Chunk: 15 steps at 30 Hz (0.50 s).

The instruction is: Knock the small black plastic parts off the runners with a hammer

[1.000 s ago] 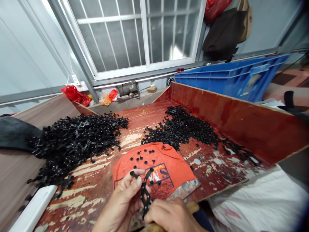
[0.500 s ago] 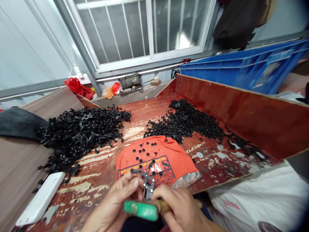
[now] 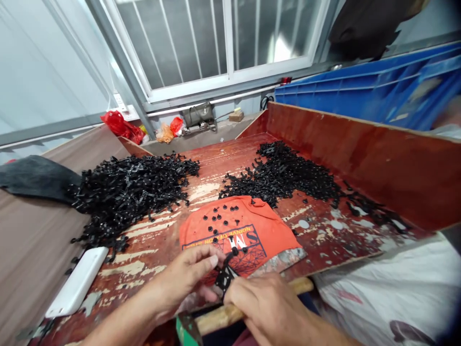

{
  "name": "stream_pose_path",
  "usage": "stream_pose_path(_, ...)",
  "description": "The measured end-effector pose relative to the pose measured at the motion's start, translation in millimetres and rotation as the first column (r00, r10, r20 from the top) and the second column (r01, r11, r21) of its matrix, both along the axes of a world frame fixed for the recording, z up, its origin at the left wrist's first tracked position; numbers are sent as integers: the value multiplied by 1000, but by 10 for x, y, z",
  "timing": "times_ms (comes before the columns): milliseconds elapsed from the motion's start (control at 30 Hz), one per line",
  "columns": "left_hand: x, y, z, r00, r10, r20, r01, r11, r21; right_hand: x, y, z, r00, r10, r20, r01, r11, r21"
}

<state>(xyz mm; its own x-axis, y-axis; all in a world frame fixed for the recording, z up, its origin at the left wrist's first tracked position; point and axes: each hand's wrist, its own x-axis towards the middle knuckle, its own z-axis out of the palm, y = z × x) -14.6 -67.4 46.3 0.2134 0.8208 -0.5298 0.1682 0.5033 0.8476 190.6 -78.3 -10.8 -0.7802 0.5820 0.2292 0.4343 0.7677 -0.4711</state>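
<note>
My left hand (image 3: 185, 274) pinches a small black jointed linkage piece (image 3: 224, 278) between thumb and fingers over the near edge of an orange cloth (image 3: 266, 230). My right hand (image 3: 266, 298) is wrapped round the wooden handle of a hammer (image 3: 218, 319). The hammer's green head points to the lower left, below my left hand. The thumb side of my right hand is close by the linkage; whether it touches it I cannot tell. Several small black studs (image 3: 219, 216) are scattered on the printed cloth.
A large heap of black parts (image 3: 133, 187) lies left, by a dark sleeve-like cloth (image 3: 39, 180); another black pile (image 3: 288, 173) lies right. A white phone-like object (image 3: 77, 281) rests at the left. A red wooden board (image 3: 342, 144) walls the right side, with a blue crate (image 3: 353, 96) behind.
The hammer has swung so its green head sits lower and further left, and more handle shows. The linkage has turned and moved slightly down in my left hand. The camera view has shifted a little.
</note>
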Motion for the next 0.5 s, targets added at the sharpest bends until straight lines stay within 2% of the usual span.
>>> stream_pose_path(133, 7, -67, -131, 996, 47, 77, -44, 998, -42, 10, 0, -50, 1000, -17, 3, 17, 997, -73)
stream_pose_path(300, 36, -134, -296, 968, 1, 250, 26, 994, -107, -41, 11, -95, 997, 12, -77, -21, 993, -113)
stream_pose_path(367, 4, -139, -337, 965, 71, 254, -46, 993, -106, -42, 16, -98, 993, 12, -117, -28, 991, -133)
stream_pose_path(433, -89, -98, -350, 972, 167, 164, -169, 986, -4, -5, 23, -84, 988, 9, -153, -35, 984, -174)
stream_pose_path(500, -233, 5, -363, 974, 223, -24, -216, 960, 177, 67, 32, -62, 983, -59, -176, 14, 969, -248)
